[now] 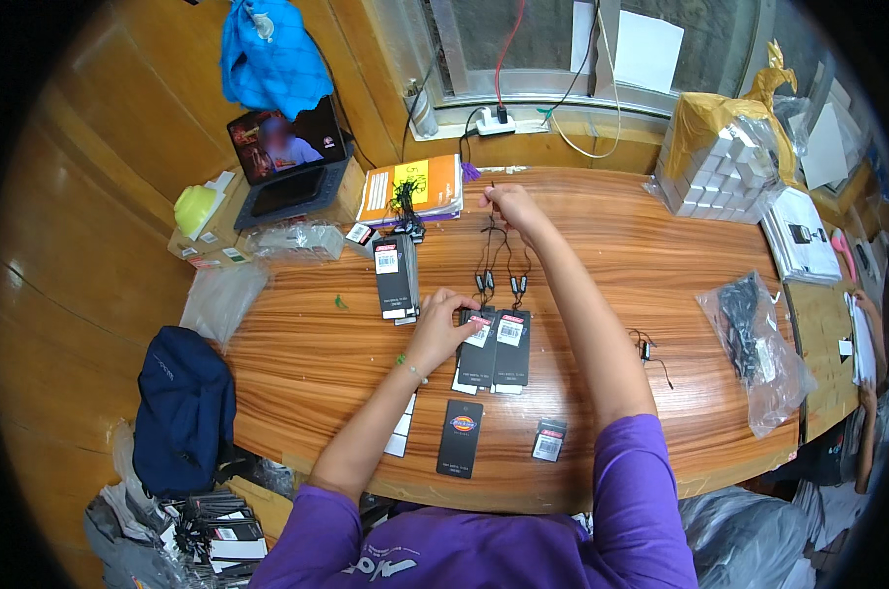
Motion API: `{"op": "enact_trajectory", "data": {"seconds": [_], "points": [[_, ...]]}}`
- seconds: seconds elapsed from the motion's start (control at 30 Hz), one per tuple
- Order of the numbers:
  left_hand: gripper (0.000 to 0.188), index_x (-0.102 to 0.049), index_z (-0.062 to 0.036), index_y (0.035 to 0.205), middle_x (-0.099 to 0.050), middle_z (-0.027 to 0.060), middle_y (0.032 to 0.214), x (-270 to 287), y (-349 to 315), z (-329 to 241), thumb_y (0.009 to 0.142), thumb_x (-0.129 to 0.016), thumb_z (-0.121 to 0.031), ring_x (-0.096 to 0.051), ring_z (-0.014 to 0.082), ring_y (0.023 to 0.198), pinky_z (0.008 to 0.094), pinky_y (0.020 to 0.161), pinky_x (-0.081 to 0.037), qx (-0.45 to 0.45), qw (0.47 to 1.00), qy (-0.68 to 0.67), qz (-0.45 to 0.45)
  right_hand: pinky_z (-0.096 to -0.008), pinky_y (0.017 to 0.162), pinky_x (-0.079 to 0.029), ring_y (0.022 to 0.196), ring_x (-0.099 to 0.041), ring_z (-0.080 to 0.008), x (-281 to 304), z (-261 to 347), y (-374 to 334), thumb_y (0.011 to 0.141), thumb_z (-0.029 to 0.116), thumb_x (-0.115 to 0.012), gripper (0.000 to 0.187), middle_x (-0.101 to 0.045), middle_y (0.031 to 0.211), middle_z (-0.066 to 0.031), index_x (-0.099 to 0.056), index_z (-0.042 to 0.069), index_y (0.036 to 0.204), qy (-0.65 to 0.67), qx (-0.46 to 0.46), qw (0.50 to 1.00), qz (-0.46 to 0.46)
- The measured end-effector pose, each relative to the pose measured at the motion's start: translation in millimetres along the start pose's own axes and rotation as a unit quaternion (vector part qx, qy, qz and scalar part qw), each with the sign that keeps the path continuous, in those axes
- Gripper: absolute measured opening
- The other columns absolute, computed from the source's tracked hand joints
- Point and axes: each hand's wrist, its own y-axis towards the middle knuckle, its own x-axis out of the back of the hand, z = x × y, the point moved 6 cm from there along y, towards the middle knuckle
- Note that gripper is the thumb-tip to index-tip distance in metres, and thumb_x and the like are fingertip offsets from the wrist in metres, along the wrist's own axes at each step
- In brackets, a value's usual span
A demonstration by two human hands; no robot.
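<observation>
My right hand (515,211) is raised over the far middle of the table, its fingers pinched on a black string (491,226). That string runs down toward black hang tags with white labels. Thumb and fingers of my left hand (442,332) close at the top of the left hang tag (478,365). Beside it lies a second hang tag (512,365), with its own string and small black seal. White cards peek out under both. Nearer me are a single black tag (460,438) and a small dark pack with a white label (549,441).
A tag stack (393,280) with bunched strings lies left, before an orange notebook (376,196). A laptop (302,162) stands far left. White boxes (709,177) fill the back right corner, and a plastic bag of strings (749,344) lies right. Another person's hand (866,393) shows at the right edge.
</observation>
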Motion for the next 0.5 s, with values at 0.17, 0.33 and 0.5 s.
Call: {"op": "enact_trajectory", "data": {"seconds": [0.17,0.33,0.5], "points": [[0.035,-0.061,-0.0068,0.103,-0.049,0.0103,0.107,5,-3,-6,0.075,-0.07,-0.025,-0.042,0.0282,0.108,0.0362,0.096,-0.033,-0.019,1.0,-0.014,-0.016,-0.023,0.042,-0.027,0.046,-0.036,-0.0076,3,-26,13,0.091,0.027,-0.044,0.028,-0.041,0.054,0.0048,-0.06,0.01,0.077,0.008,-0.067,0.997,0.032],[0.04,-0.06,-0.0077,0.109,-0.047,0.012,0.112,-1,-3,-1,0.08,-0.065,-0.035,-0.04,0.029,0.113,0.0363,0.098,-0.031,-0.034,0.999,0.011,0.012,-0.0237,0.041,-0.027,0.046,-0.036,-0.0079,-1,-12,10,0.092,0.027,-0.043,0.027,-0.042,0.055,0.0041,-0.059,0.008,0.081,0.098,-0.057,0.992,0.063],[0.043,-0.059,-0.0078,0.111,-0.046,0.012,0.113,-4,-2,-2,0.08,-0.064,-0.037,-0.04,0.0289,0.113,0.0369,0.097,-0.031,-0.028,0.999,0.018,0.035,-0.024,0.039,-0.028,0.044,-0.037,-0.0082,-2,-1,8,0.093,0.026,-0.043,0.027,-0.043,0.054,0.0031,-0.059,0.007,0.082,0.055,-0.053,0.995,0.066]]}}
